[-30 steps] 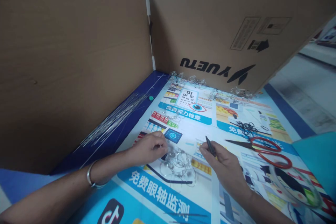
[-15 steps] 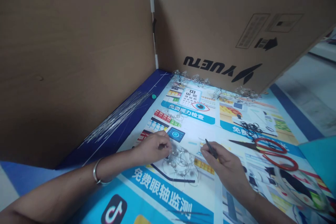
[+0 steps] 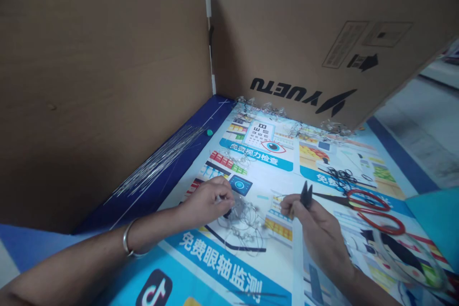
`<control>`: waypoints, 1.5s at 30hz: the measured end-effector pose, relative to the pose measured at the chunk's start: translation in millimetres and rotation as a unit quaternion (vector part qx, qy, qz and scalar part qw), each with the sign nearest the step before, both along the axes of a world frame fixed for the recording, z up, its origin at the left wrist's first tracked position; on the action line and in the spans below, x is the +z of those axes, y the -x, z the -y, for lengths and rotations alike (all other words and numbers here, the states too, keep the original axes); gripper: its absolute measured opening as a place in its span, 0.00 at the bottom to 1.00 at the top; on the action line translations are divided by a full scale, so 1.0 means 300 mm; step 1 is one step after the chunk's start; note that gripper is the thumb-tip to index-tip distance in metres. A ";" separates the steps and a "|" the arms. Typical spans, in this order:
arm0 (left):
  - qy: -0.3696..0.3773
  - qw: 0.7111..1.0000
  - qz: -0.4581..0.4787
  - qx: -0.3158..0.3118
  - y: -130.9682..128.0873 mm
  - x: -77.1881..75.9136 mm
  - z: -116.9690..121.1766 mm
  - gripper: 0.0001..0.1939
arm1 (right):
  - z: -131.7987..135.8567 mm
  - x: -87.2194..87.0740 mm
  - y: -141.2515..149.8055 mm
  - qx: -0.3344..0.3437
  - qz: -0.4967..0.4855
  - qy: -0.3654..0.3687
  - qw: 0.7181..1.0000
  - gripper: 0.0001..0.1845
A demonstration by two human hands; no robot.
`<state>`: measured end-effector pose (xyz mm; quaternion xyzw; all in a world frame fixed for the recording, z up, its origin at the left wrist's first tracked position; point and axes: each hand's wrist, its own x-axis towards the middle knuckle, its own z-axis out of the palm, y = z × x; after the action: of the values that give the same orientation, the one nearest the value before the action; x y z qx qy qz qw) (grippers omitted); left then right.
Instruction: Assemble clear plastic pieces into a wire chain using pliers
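My left hand [image 3: 211,203], a metal bangle on its wrist, is closed in a pinch at the left side of a tangle of thin wire with clear beads [image 3: 247,224]. What sits between its fingertips is too small to make out. My right hand [image 3: 317,224] is closed around small dark pliers [image 3: 307,195], whose two jaws point up and stand apart. Their handles are mostly hidden in the palm. Right of this hand, red-handled scissors [image 3: 369,203] lie with their blades toward it.
Straight wires [image 3: 158,160] lie in a bundle along the left cardboard panel [image 3: 100,81]. Black rings [image 3: 340,174] lie beyond the scissors. Beaded wire pieces [image 3: 267,109] line the foot of the rear panel [image 3: 279,24]. A clear round dish [image 3: 412,267] stands at right.
My right hand has moved slightly right and turned, so the pliers now point up with both jaws showing. My left hand stays almost in place at the wire tangle.
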<state>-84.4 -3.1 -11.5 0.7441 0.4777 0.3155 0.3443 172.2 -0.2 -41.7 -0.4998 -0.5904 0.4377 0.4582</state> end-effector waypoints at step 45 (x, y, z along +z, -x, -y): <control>-0.089 0.995 -0.025 -0.033 0.009 -0.048 0.003 0.09 | -0.044 0.078 -0.114 0.053 0.146 -0.024 0.988 0.16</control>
<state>-87.2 -4.1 -25.9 0.7946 0.4315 0.3269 0.2750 206.3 13.0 -18.3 -0.5150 -0.6871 0.3698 0.3549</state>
